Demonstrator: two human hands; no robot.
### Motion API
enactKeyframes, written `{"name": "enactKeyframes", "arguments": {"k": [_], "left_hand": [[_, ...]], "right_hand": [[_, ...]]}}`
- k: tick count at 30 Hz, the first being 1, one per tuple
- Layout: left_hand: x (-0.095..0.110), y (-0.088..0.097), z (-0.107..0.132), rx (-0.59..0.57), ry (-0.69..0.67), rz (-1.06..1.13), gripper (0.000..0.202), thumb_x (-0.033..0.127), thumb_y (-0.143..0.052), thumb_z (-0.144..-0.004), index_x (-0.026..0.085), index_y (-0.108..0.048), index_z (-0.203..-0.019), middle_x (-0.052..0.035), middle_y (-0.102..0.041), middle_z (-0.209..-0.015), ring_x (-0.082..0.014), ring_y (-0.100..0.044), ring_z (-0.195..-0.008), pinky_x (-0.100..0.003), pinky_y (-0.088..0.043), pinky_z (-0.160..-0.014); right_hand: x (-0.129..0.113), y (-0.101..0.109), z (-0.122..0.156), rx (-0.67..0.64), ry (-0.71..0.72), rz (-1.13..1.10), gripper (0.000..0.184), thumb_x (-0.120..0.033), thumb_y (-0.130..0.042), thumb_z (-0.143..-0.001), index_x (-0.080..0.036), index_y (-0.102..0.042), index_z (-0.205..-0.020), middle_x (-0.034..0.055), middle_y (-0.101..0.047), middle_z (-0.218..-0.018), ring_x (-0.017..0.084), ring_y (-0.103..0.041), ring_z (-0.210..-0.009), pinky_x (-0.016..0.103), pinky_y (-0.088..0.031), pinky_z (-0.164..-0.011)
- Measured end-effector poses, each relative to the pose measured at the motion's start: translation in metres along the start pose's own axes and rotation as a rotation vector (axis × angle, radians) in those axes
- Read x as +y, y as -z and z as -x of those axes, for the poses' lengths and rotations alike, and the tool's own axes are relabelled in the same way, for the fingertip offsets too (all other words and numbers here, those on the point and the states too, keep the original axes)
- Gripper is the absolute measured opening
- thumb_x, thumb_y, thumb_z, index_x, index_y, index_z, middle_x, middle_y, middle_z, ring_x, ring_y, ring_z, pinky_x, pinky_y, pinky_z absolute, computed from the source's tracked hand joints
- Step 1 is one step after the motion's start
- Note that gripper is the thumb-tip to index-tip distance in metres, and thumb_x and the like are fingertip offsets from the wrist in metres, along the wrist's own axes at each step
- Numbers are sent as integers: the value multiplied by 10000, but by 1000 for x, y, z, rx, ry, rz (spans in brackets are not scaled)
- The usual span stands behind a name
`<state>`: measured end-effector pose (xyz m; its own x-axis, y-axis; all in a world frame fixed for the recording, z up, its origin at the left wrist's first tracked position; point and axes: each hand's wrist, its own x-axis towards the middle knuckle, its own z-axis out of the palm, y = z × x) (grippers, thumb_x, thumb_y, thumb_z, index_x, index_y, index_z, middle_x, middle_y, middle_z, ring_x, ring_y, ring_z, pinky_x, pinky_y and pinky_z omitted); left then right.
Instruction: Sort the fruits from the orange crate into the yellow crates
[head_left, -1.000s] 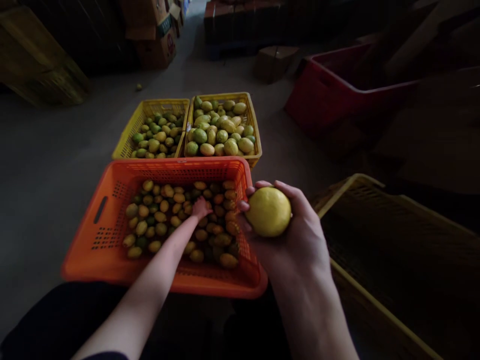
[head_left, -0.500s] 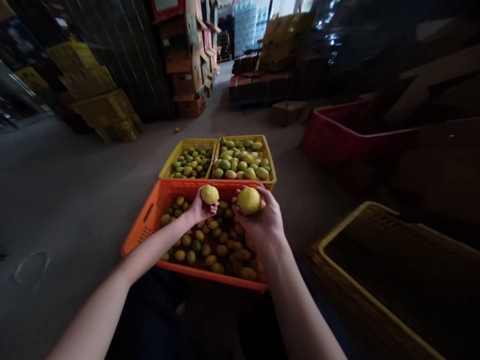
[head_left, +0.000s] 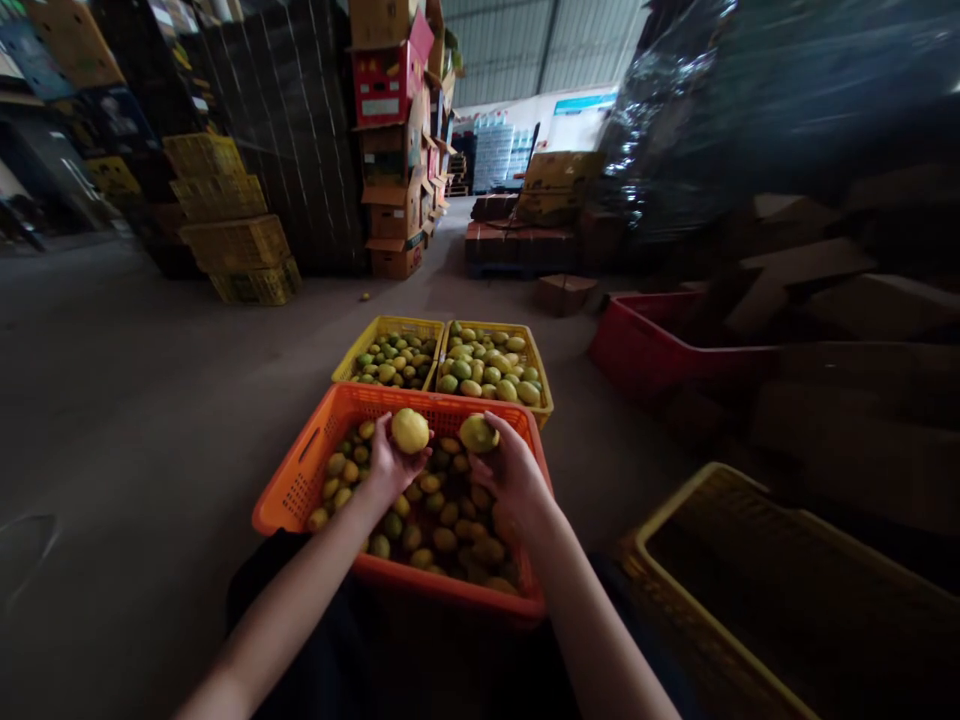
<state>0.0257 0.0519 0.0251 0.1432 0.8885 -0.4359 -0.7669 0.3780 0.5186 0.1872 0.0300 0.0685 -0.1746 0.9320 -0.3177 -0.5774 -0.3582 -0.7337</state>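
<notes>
Over the orange crate [head_left: 296,478], my left hand [head_left: 388,468] has its fingers curled round a pale yellow lemon [head_left: 410,431]. Beside it, my right hand [head_left: 516,468] grips a greener yellow lemon [head_left: 477,433] between thumb and fingers, turned on its side. Below both hands, many loose lemons [head_left: 444,540], yellow to dull green, cover the crate's floor; my forearms hide some of them. Just beyond stand a left yellow crate [head_left: 343,368] and a right yellow crate [head_left: 545,385], both filled with yellow and green lemons.
A yellow crate [head_left: 705,590] stands close on my right, its inside dark. Further right is a red bin [head_left: 637,345] near loose cardboard. Stacked yellow crates [head_left: 236,243] and a tall column of cartons [head_left: 391,215] rise behind. A small fruit [head_left: 365,297] lies on the floor.
My view has tilted up, showing more of the background. The right hand has turned its lemon, so a greener side shows. My left hand has shifted slightly left with its lemon.
</notes>
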Motion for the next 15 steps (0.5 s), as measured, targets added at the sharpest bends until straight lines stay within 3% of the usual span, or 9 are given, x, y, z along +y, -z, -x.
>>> {"name": "enactKeyframes", "arguments": {"k": [4,7,11,15], "left_hand": [[4,-4,9,2,-62,6,436,510,-414,-841,127,-621,-808,-72,-654,-612,-142,-570,-406,-228,-455,-372],[5,-4,10,-1,-16,76,381,489,-486,-807,134,-623,-786,-68,-648,-608,-143,-577,-430,-224,-458,-385],[-2,0,5,42,44,253,334,411,-460,-832,140,-637,-912,-60,-638,-606,-164,-611,-523,-243,-496,-465],[-5,-3,5,23,113,300,333,329,-423,-842,114,-629,-992,-67,-643,-640,-157,-589,-511,-246,-488,-464]], "right_hand": [[3,-6,2,-47,-9,71,251,-271,-690,-562,-211,-484,-692,-74,-485,-467,54,-366,-298,170,-164,-272],[8,-13,1,-79,-17,134,274,-269,-707,-548,-215,-477,-687,-86,-476,-444,59,-366,-276,177,-142,-261],[21,-23,-5,-129,-20,141,282,-468,-624,-662,-203,-534,-701,-37,-569,-494,70,-369,-260,203,-164,-248],[28,-29,-11,-157,32,109,492,-658,-449,-729,-187,-575,-664,24,-617,-536,84,-383,-271,221,-205,-242]]}}
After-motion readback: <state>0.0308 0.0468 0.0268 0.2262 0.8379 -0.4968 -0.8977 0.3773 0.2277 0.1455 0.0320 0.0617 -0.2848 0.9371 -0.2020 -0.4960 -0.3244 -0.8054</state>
